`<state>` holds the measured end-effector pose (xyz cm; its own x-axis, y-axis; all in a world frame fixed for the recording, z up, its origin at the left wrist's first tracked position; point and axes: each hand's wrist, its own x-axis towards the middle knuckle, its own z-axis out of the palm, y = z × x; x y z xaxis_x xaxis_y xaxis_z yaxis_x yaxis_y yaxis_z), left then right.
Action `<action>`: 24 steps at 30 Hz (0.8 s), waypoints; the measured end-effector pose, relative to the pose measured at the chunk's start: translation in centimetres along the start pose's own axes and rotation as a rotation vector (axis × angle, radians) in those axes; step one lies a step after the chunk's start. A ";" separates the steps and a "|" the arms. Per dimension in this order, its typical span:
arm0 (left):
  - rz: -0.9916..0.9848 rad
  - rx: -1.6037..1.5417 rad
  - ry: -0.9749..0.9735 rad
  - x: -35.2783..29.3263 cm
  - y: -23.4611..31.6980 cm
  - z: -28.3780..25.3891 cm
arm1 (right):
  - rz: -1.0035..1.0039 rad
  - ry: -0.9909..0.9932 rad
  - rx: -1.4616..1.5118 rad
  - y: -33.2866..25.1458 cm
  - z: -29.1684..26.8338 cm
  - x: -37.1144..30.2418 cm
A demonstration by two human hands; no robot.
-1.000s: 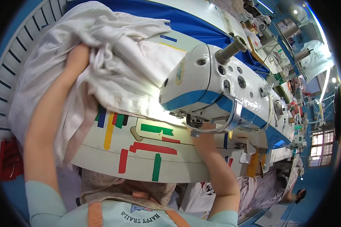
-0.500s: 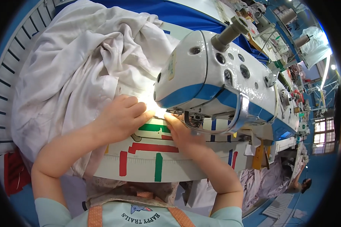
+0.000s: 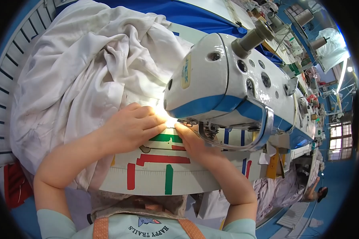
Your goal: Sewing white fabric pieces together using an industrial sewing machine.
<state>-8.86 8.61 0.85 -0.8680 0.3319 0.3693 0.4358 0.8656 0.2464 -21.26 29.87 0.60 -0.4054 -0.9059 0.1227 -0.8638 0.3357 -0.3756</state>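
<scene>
A big heap of white cloth (image 3: 79, 59) lies to the left of a white and blue sewing machine (image 3: 211, 79). Its near edge runs into the brightly lit spot under the machine head. My left hand (image 3: 137, 124) is closed there, fingers together and bent over the cloth edge, left of the presser foot (image 3: 187, 122). My right hand (image 3: 195, 144) is closed too, its fingertips pinching at the lit edge just in front of the foot. Glare and my fingers hide the needle and most of the cloth edge.
Red tape (image 3: 163, 159) and green tape (image 3: 169, 179) mark the machine table (image 3: 147, 185). A curved metal guard (image 3: 267, 123) sticks out at the machine's right side. White slatted railing (image 3: 6, 91) borders the left. Another person (image 3: 317, 194) is far off at the right.
My left hand's fingers have gone from raised and curled to flatter, and moved right toward the foot. My right hand stays by the foot. The view has shifted slightly.
</scene>
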 end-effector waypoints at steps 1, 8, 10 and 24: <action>-0.016 -0.012 -0.043 -0.1 0.0 -0.1 | 0.005 -0.020 0.012 -0.2 -0.2 0.1; -0.043 -0.003 -0.066 0.0 -0.2 -0.5 | 0.022 -0.189 -0.083 0.8 0.1 -1.0; -0.042 -0.005 -0.053 0.1 -0.3 -0.5 | -0.037 -0.055 -0.025 1.7 1.3 -1.3; -0.039 -0.012 0.041 0.9 -2.3 0.1 | 0.292 -0.068 0.484 9.1 3.6 -2.7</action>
<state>-10.65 6.91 0.53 -0.8743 0.2819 0.3952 0.4045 0.8732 0.2719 -26.93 34.45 -6.43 -0.5729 -0.8132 -0.1028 -0.4768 0.4326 -0.7652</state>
